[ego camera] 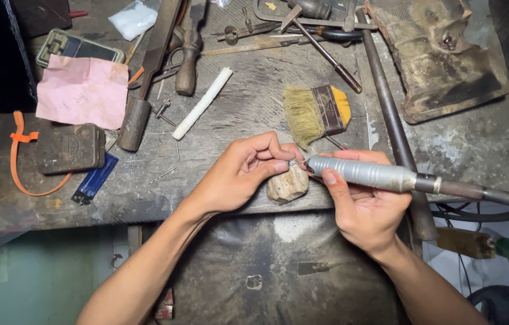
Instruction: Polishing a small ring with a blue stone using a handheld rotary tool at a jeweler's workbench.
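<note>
At bench edge, centre: small metal piece (292,162), ring-like, too small to tell more, pinched in fingertips of left hand (239,174) and braced on top of a worn wooden peg (287,184) that juts from the bench front. Peg pale, rounded, chipped. Left fingers curled closed around the piece, thumb beneath.

Just right of it: handpiece (363,173), grey metal, cylindrical, tip touching the piece. Gripped pen-style in right hand (366,204), thumb on top, fingers wrapped under. Dark flexible shaft (495,195) running off right from its rear.

Behind the hands: brush (317,113) with straw bristles and yellow-tipped handle, lying flat. White stick (202,103) lying diagonally to its left. Wooden-handled files (146,78) farther left. Long steel rod (390,114) lying front to back along right side. Hammer (320,45) and pliers near far edge.

Far left: pink paper (83,91), dark tin (71,148), blue lighter (95,179), orange strap (19,156).

Bench (242,96) grey, scarred, dusty, grimy throughout. Rusted metal block (441,60) at top right. Below the edge, dark leather apron (266,271) slung under the work spot.
</note>
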